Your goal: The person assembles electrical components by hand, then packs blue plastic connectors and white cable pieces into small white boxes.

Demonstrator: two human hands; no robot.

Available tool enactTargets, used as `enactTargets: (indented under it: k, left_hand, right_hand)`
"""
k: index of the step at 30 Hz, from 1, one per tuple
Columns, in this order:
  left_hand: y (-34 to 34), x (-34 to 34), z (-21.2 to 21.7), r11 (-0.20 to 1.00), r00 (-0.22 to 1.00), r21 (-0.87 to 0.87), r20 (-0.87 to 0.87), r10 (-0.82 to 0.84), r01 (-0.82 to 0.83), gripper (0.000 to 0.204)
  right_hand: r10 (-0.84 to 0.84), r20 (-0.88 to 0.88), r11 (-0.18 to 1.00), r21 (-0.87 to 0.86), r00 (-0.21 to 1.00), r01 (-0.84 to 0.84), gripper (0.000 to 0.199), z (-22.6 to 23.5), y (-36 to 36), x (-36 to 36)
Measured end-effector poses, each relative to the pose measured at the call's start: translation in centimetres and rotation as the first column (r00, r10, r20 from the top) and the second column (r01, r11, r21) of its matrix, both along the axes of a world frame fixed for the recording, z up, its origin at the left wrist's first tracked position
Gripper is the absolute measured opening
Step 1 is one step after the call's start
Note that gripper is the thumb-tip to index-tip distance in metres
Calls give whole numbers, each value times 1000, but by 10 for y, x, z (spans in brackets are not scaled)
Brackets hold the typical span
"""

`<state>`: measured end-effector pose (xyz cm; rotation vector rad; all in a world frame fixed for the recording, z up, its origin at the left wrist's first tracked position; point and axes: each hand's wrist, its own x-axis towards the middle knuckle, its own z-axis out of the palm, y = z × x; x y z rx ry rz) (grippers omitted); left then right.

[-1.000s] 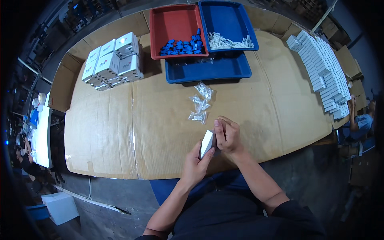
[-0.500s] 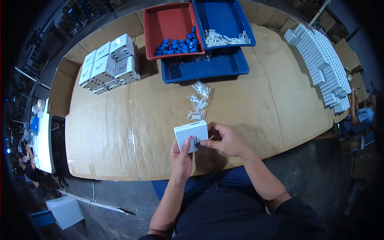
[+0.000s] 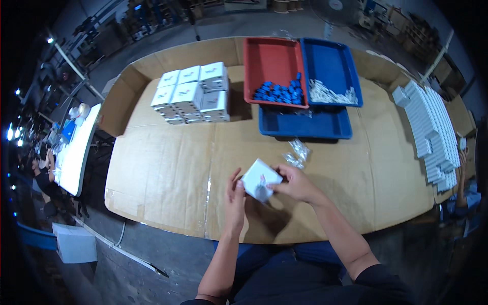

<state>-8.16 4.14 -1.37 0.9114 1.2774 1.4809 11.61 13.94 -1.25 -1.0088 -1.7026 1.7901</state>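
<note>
A small white box [image 3: 257,178] with a printed mark on its top is tilted to a diamond shape above the cardboard, slightly blurred. My right hand [image 3: 296,185] grips its right corner between thumb and fingers. At the opposite corner, my left hand [image 3: 235,201] has its fingers spread apart, with the thumb close beside the box; whether it touches cannot be told. Just beyond the box lie several clear plastic packets [image 3: 297,154], their contents too small to make out.
A red bin [image 3: 272,58] holds blue pieces [image 3: 278,93]; a blue bin [image 3: 329,63] holds white pieces [image 3: 328,93]. A lower blue bin [image 3: 305,127] sits nearer. White boxes are stacked at left [image 3: 187,96], with white box stacks [image 3: 429,134] at right. Cardboard walls [image 3: 190,57] edge the table.
The white box has turned to a diamond angle, and my left hand's fingers have loosened from it. The head view has shifted, so the table and bins appear farther right and lower.
</note>
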Motion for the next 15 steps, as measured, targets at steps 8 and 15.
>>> enactTargets:
  k: [8,15]
  left_hand:
    - [-3,-16,-30,985,972,60,-165,168,-160,32]
    - [1,-17,-33,983,953,32,-243,183,-180,26]
  right_hand:
    - [-381,-334,904,60,862,423,57,15,126,-161]
    - [-483,-264,748,371,835,550,65,0,174,-217]
